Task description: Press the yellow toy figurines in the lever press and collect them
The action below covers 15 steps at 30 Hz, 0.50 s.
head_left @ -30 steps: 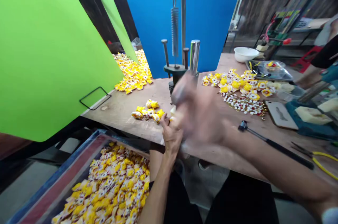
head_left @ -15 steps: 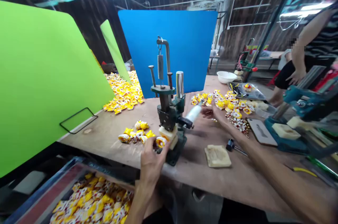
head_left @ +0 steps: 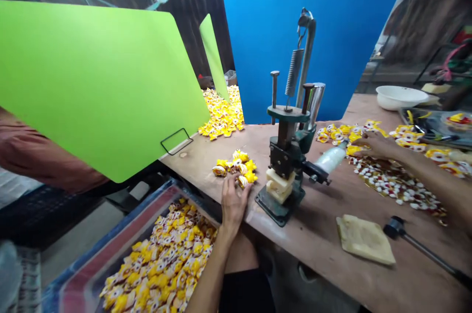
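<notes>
My left hand (head_left: 235, 201) is at the front edge of the table, thumb and fingers around a small yellow-and-white plastic figure piece (head_left: 243, 182). Several like pieces (head_left: 236, 161) lie just beyond it in a small group. To its right stands a green hand press (head_left: 285, 141) with a spring on top and a cream block (head_left: 279, 189) under its ram. Past the wrapped lever handle (head_left: 330, 159), my right hand (head_left: 374, 145) reaches over a row of yellow figure pieces (head_left: 335, 133), fingers stretched forward and down. Its fingertips are partly hidden among the pieces.
A crate (head_left: 70, 281) full of yellow pieces stands below the table at left. Small white-and-red parts (head_left: 398, 185) lie right of the press, near a cream slab (head_left: 365, 239) and a black-headed hammer (head_left: 396, 227). Green (head_left: 103, 77) and blue panels (head_left: 265, 57) stand behind.
My view has swung left. My left hand has moved from the press block to the small group of pieces at left. My right hand has moved right, over the row of pieces.
</notes>
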Motion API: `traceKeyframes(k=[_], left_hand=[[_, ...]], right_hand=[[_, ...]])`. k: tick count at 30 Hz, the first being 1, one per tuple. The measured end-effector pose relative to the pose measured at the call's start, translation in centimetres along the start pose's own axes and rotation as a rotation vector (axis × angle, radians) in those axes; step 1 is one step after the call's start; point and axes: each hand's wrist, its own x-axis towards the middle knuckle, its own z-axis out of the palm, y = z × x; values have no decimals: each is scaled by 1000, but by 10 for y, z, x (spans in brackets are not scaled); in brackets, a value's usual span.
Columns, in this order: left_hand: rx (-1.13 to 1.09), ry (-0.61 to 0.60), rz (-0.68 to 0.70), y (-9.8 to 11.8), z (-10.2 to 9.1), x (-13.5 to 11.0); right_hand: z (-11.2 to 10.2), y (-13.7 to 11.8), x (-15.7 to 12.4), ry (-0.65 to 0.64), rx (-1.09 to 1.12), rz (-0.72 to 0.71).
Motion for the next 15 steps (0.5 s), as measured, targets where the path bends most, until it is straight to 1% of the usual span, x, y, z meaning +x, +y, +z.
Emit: traceKeyframes(k=[2, 3, 5, 6, 7, 8, 9, 10, 11, 12, 13, 14, 15], left_hand=[[-8, 78, -22, 8, 7, 8], [-22, 152, -44, 13, 8, 6], [-78, 305, -83, 24, 5, -8], [-120, 343, -90, 30, 3, -20], [-165, 350, -87, 36, 1, -35], [-209, 325, -73, 44, 0, -51], [-247, 282, -53, 52, 0, -67], [-279, 231, -32, 61, 1, -81], [-308, 187, -9, 70, 5, -93], [-338, 146, 19, 80, 10, -102], [-372, 105, 60, 90, 16, -109], [-407, 51, 110, 100, 24, -115], [-442, -4, 159, 108, 31, -120]], right_hand=[[0, 3, -6, -101, 11, -2], [-1, 4, -9, -122, 19, 2], [-9, 4, -17, -88, 38, 28], [-16, 3, -21, -46, 47, 50], [-25, -1, -26, 7, 38, 72], [-36, -6, -33, 76, 50, 109], [-47, -15, -43, 150, 133, 179], [-59, -27, -56, 207, 281, 275], [-69, -43, -73, 238, 469, 380], [-77, -64, -94, 233, 673, 478], [-81, -89, -117, 167, 893, 570], [-82, -116, -142, 67, 996, 596], [-80, -146, -167, -70, 1100, 603]])
